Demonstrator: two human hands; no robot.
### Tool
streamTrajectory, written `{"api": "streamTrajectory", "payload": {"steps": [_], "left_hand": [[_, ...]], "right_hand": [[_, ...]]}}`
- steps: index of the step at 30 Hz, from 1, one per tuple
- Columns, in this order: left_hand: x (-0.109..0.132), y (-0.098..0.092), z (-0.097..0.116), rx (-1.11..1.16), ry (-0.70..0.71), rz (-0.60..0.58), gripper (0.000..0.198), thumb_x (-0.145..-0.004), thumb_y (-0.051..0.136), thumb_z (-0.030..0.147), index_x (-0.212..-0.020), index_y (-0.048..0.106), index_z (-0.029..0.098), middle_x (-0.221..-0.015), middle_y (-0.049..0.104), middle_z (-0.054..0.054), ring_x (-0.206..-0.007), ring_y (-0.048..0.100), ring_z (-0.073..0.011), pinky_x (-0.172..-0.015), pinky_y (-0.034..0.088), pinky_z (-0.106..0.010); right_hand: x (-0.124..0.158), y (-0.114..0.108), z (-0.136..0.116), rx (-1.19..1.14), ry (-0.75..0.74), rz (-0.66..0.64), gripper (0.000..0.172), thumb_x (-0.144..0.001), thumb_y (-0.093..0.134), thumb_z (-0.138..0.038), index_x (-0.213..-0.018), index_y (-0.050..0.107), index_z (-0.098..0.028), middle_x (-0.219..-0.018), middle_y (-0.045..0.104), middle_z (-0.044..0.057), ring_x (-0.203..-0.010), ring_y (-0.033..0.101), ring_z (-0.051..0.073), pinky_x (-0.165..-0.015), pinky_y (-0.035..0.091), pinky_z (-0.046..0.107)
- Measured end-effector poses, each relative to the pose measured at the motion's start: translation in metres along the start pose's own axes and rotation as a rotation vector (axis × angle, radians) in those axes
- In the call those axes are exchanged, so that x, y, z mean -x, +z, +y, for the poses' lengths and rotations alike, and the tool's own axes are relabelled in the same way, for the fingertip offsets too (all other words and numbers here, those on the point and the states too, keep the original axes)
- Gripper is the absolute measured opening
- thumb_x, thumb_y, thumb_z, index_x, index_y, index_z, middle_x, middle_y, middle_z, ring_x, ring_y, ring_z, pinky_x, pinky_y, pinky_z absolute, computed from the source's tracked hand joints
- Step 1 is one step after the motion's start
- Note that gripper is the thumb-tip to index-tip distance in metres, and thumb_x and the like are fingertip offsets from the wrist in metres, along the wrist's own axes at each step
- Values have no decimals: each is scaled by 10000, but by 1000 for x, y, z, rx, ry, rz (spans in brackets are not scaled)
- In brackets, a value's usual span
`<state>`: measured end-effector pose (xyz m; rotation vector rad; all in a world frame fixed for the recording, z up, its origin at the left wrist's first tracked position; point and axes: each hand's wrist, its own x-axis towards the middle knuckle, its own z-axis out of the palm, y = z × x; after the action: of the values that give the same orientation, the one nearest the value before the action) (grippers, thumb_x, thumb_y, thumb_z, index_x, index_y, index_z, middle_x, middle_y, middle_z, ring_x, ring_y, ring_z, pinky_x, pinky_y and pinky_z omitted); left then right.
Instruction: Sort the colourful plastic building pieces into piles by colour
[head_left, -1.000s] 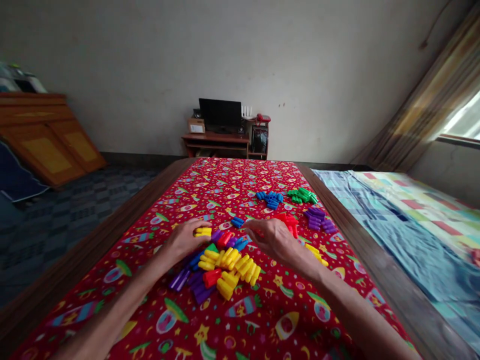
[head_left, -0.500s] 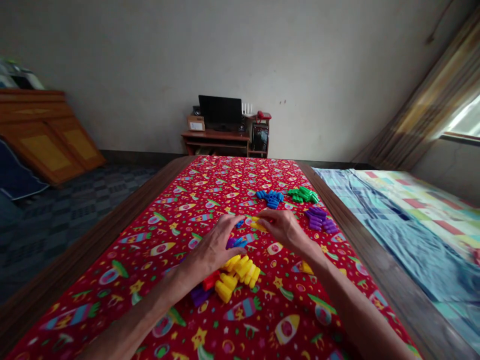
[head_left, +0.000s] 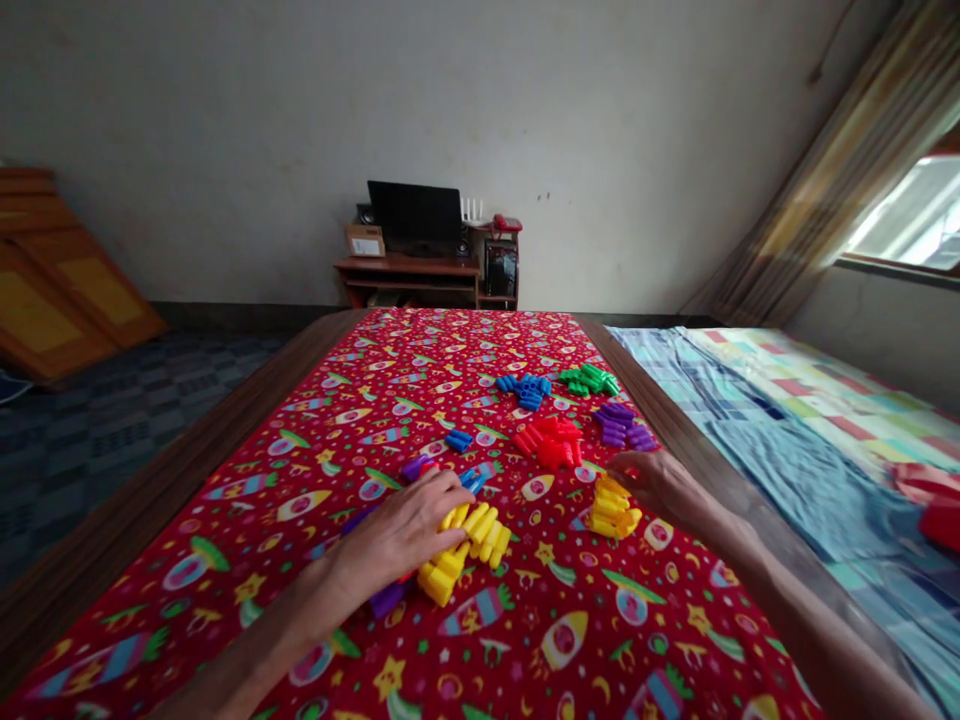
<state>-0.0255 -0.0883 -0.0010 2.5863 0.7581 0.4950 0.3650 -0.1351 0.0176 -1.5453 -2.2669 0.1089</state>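
Note:
My left hand (head_left: 420,520) lies over a mixed pile of plastic toy blocks, thumb and fingers closed around a yellow block (head_left: 456,517) at its top. More yellow blocks (head_left: 491,535) spread to the right of that hand, with purple (head_left: 388,597) and light blue blocks (head_left: 474,480) around it. Out to the right, my right hand (head_left: 651,478) is at the far edge of a small yellow group (head_left: 613,508). Its fingertips pinch a yellow block (head_left: 611,486) there, partly hidden by the fingers.
Sorted groups of red (head_left: 551,442), purple (head_left: 621,426), blue (head_left: 527,389) and green blocks (head_left: 589,379) lie farther off on the red patterned cloth (head_left: 360,620). A dark blue block (head_left: 458,440) sits apart. A bed (head_left: 795,480) stands right of the table.
My right hand has moved right and nearer, carrying a yellow block to the yellow group. The left hand has drawn back onto the mixed pile. The red group is now uncovered.

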Motion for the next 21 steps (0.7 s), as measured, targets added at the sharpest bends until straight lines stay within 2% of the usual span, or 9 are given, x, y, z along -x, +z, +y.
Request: {"api": "streamTrajectory", "payload": {"steps": [3, 6, 8, 10, 12, 13, 15, 17, 21], "left_hand": [[-10, 0, -5, 29, -146, 74, 271, -867, 579, 333, -1111, 666, 251, -1126, 692, -44, -1090, 627, -222, -995, 495, -342], [-27, -3, -3, 188, -303, 139, 396, -814, 632, 458, -1130, 660, 220, -1084, 710, -71, -971, 676, -235, -830, 561, -319], [-34, -4, 1, 370, -367, 204, 523, -791, 635, 552, -1187, 623, 210, -1081, 714, -83, -958, 690, -242, -783, 569, -316], [-37, -3, 7, 560, -412, 241, 635, -771, 641, 615, -1245, 571, 198, -1040, 723, -85, -937, 701, -245, -771, 569, -319], [-38, 1, 14, 734, -442, 226, 710, -769, 643, 646, -1297, 514, 189, -1018, 728, -87, -925, 706, -246, -761, 566, -319], [-38, 3, 18, 806, -449, 212, 736, -771, 639, 657, -1315, 491, 184, -1024, 729, -93, -933, 705, -251, -753, 565, -318], [-37, 7, 23, 892, -446, 189, 764, -786, 622, 668, -1345, 456, 176, -1055, 723, -112, -956, 703, -262, -755, 566, -324], [-36, 9, 26, 834, -418, 193, 723, -820, 594, 655, -1350, 461, 182, -1096, 712, -124, -980, 699, -267, -771, 570, -333], [-30, 11, 23, 323, -240, 200, 464, -885, 596, 523, -1246, 589, 231, -1180, 677, -99, -1092, 646, -264, -913, 537, -369]], "right_hand": [[-8, -12, -10, -27, 10, 77, 299, -947, 468, -286, -810, 703, -160, -555, 612, 8, -445, 481, 95, -463, 319, 225], [-21, -14, -28, -90, -3, 113, 286, -946, 495, -287, -838, 721, -148, -578, 644, 24, -470, 532, 108, -481, 356, 226], [-30, -7, -49, -195, -43, 107, 267, -953, 501, -287, -934, 727, -148, -711, 716, 57, -569, 624, 135, -540, 429, 230], [-37, 6, -76, -303, -130, 95, 289, -961, 507, -304, -1145, 677, -159, -984, 746, 108, -782, 698, 178, -657, 509, 264], [-44, 20, -103, -353, -276, 71, 421, -956, 532, -335, -1342, 542, -167, -1256, 652, 162, -1044, 667, 225, -800, 540, 328], [-47, 26, -115, -349, -350, 60, 477, -951, 545, -344, -1391, 485, -169, -1325, 602, 179, -1131, 629, 242, -852, 537, 355], [-51, 34, -129, -310, -454, 50, 491, -946, 557, -335, -1398, 455, -171, -1323, 594, 189, -1172, 601, 257, -888, 530, 379], [-51, 38, -128, -262, -449, 75, 441, -951, 548, -321, -1360, 473, -175, -1212, 652, 173, -1071, 645, 252, -836, 545, 366], [-33, 36, -89, -142, -287, 156, 429, -966, 504, -381, -1347, 466, -187, -1014, 690, 131, -828, 679, 229, -742, 554, 364]]}}
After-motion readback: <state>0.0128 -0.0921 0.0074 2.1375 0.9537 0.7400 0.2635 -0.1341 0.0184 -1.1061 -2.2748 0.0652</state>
